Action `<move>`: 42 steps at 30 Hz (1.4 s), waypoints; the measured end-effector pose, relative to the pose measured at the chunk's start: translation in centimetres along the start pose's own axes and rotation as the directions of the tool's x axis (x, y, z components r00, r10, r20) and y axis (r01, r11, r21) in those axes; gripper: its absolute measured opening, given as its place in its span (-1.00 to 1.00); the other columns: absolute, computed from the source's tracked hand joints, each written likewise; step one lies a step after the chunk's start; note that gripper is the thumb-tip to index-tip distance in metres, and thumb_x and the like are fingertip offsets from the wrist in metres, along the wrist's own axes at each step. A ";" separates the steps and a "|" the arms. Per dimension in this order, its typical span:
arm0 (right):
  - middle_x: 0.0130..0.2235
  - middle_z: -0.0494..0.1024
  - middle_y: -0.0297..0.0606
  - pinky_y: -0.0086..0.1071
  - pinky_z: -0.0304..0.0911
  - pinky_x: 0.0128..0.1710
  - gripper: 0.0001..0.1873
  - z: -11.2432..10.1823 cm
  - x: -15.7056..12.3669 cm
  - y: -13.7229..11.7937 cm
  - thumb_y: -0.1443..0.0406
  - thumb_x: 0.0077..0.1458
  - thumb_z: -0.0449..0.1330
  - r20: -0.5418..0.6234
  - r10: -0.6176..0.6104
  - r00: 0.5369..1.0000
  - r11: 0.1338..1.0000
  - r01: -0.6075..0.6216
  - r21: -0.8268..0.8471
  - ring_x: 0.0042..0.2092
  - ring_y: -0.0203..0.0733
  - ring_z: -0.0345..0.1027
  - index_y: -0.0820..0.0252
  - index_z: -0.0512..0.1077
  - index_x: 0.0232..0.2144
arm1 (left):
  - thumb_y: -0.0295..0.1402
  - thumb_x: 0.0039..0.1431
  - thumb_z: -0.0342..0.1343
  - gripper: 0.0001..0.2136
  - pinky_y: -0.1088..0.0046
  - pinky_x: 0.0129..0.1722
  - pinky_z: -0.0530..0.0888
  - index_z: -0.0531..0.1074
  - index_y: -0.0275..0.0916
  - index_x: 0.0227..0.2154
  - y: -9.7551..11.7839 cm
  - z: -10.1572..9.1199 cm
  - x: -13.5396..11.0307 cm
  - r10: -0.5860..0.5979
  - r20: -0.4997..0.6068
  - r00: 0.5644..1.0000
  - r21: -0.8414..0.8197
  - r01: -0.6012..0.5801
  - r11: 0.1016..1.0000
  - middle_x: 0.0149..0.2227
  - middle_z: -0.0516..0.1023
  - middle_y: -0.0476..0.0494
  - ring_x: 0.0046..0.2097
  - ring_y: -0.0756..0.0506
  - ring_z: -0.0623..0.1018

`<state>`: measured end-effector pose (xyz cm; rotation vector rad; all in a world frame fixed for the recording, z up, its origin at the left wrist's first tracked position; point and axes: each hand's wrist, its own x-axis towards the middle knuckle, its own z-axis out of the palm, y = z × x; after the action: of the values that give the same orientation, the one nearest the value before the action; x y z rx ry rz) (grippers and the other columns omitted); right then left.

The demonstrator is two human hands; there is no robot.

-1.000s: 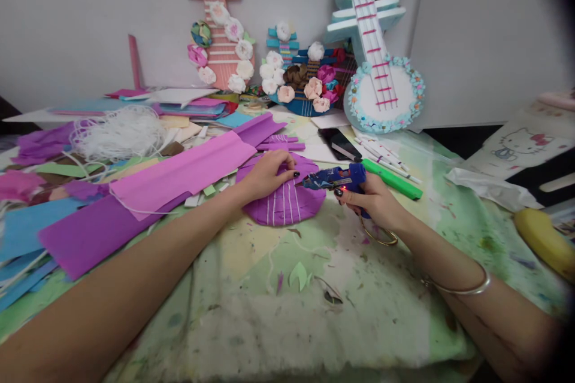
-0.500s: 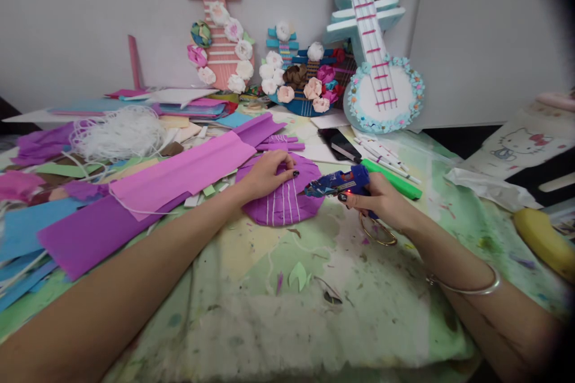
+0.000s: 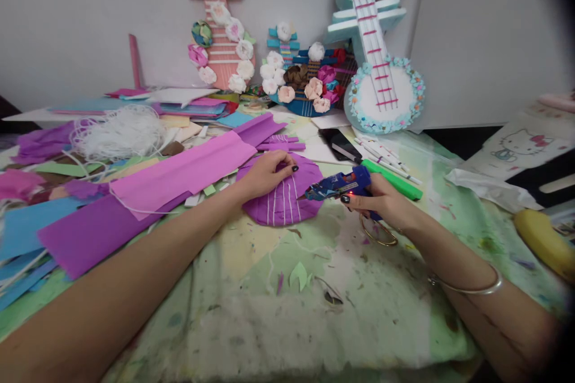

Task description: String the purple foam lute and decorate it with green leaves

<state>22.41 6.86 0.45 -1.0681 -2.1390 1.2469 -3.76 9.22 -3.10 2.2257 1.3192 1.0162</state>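
Note:
A round purple paper-covered lute body point(image 3: 257, 208) lies flat on the table, with several white strings point(image 3: 283, 206) running down its face. Over its upper part rests my left hand point(image 3: 266, 175), thumb and fingers pinched together at the top end of the rightmost string; the fingertips are partly hidden. My right hand point(image 3: 385, 198) is closed round a blue hot glue gun point(image 3: 345, 182) with a small red light lit. The gun's nozzle points left and is at the rightmost string, whether touching I cannot tell. Behind the body is a purple neck piece with crossbars point(image 3: 283, 145).
Purple and pink crepe paper point(image 3: 188, 170) and a tangle of white string point(image 3: 119, 133) cover the left. Decorated model lutes point(image 3: 381, 84) lean on the wall. Near my right hand lie scissors point(image 3: 380, 233), a green cutter point(image 3: 395, 179) and a phone point(image 3: 338, 145). A banana point(image 3: 545, 242) sits far right.
The glue gun has shifted slightly left and down, its nozzle now over the rightmost string. My left hand has stayed nearly in place, its thumb a little higher.

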 end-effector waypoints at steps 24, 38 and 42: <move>-0.65 0.26 -0.43 -0.46 -0.11 -0.66 -0.72 0.1 0.1 0.2 0.12 -0.04 0.22 -0.013 -0.023 1.000 1.000 0.023 -0.015 -0.63 -0.39 0.06 0.23 0.36 -0.49 | -0.31 0.17 0.00 -0.87 0.34 -0.17 0.35 0.37 -0.24 -0.38 0.1 -0.1 0.0 -0.008 0.009 1.000 0.002 0.008 1.000 -0.24 0.51 -0.12 -0.21 -0.09 0.46; -0.65 0.25 -0.43 -0.47 -0.10 -0.66 -0.72 0.0 0.1 0.3 0.12 -0.03 0.22 0.001 0.006 1.000 1.000 -0.006 0.000 -0.63 -0.39 0.07 0.23 0.33 -0.52 | -0.30 0.17 0.00 -0.87 0.32 -0.13 0.36 0.37 -0.24 -0.38 -0.1 0.0 0.1 -0.002 -0.002 1.000 -0.016 0.002 1.000 -0.22 0.51 -0.14 -0.18 -0.09 0.47; -0.63 0.32 -0.37 -0.46 -0.05 -0.66 -0.70 -0.1 0.1 0.4 0.11 -0.03 0.23 -0.042 0.015 0.999 0.999 -0.014 0.031 -0.64 -0.39 0.08 0.26 0.36 -0.51 | -0.28 0.17 0.01 -0.85 0.30 -0.13 0.37 0.38 -0.24 -0.38 -0.1 -0.1 0.1 -0.021 0.005 1.000 -0.018 0.021 1.000 -0.23 0.52 -0.13 -0.19 -0.10 0.46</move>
<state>22.61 7.12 0.14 -1.0896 -2.0779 1.2488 -3.85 9.32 -3.11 2.1953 1.3238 1.0110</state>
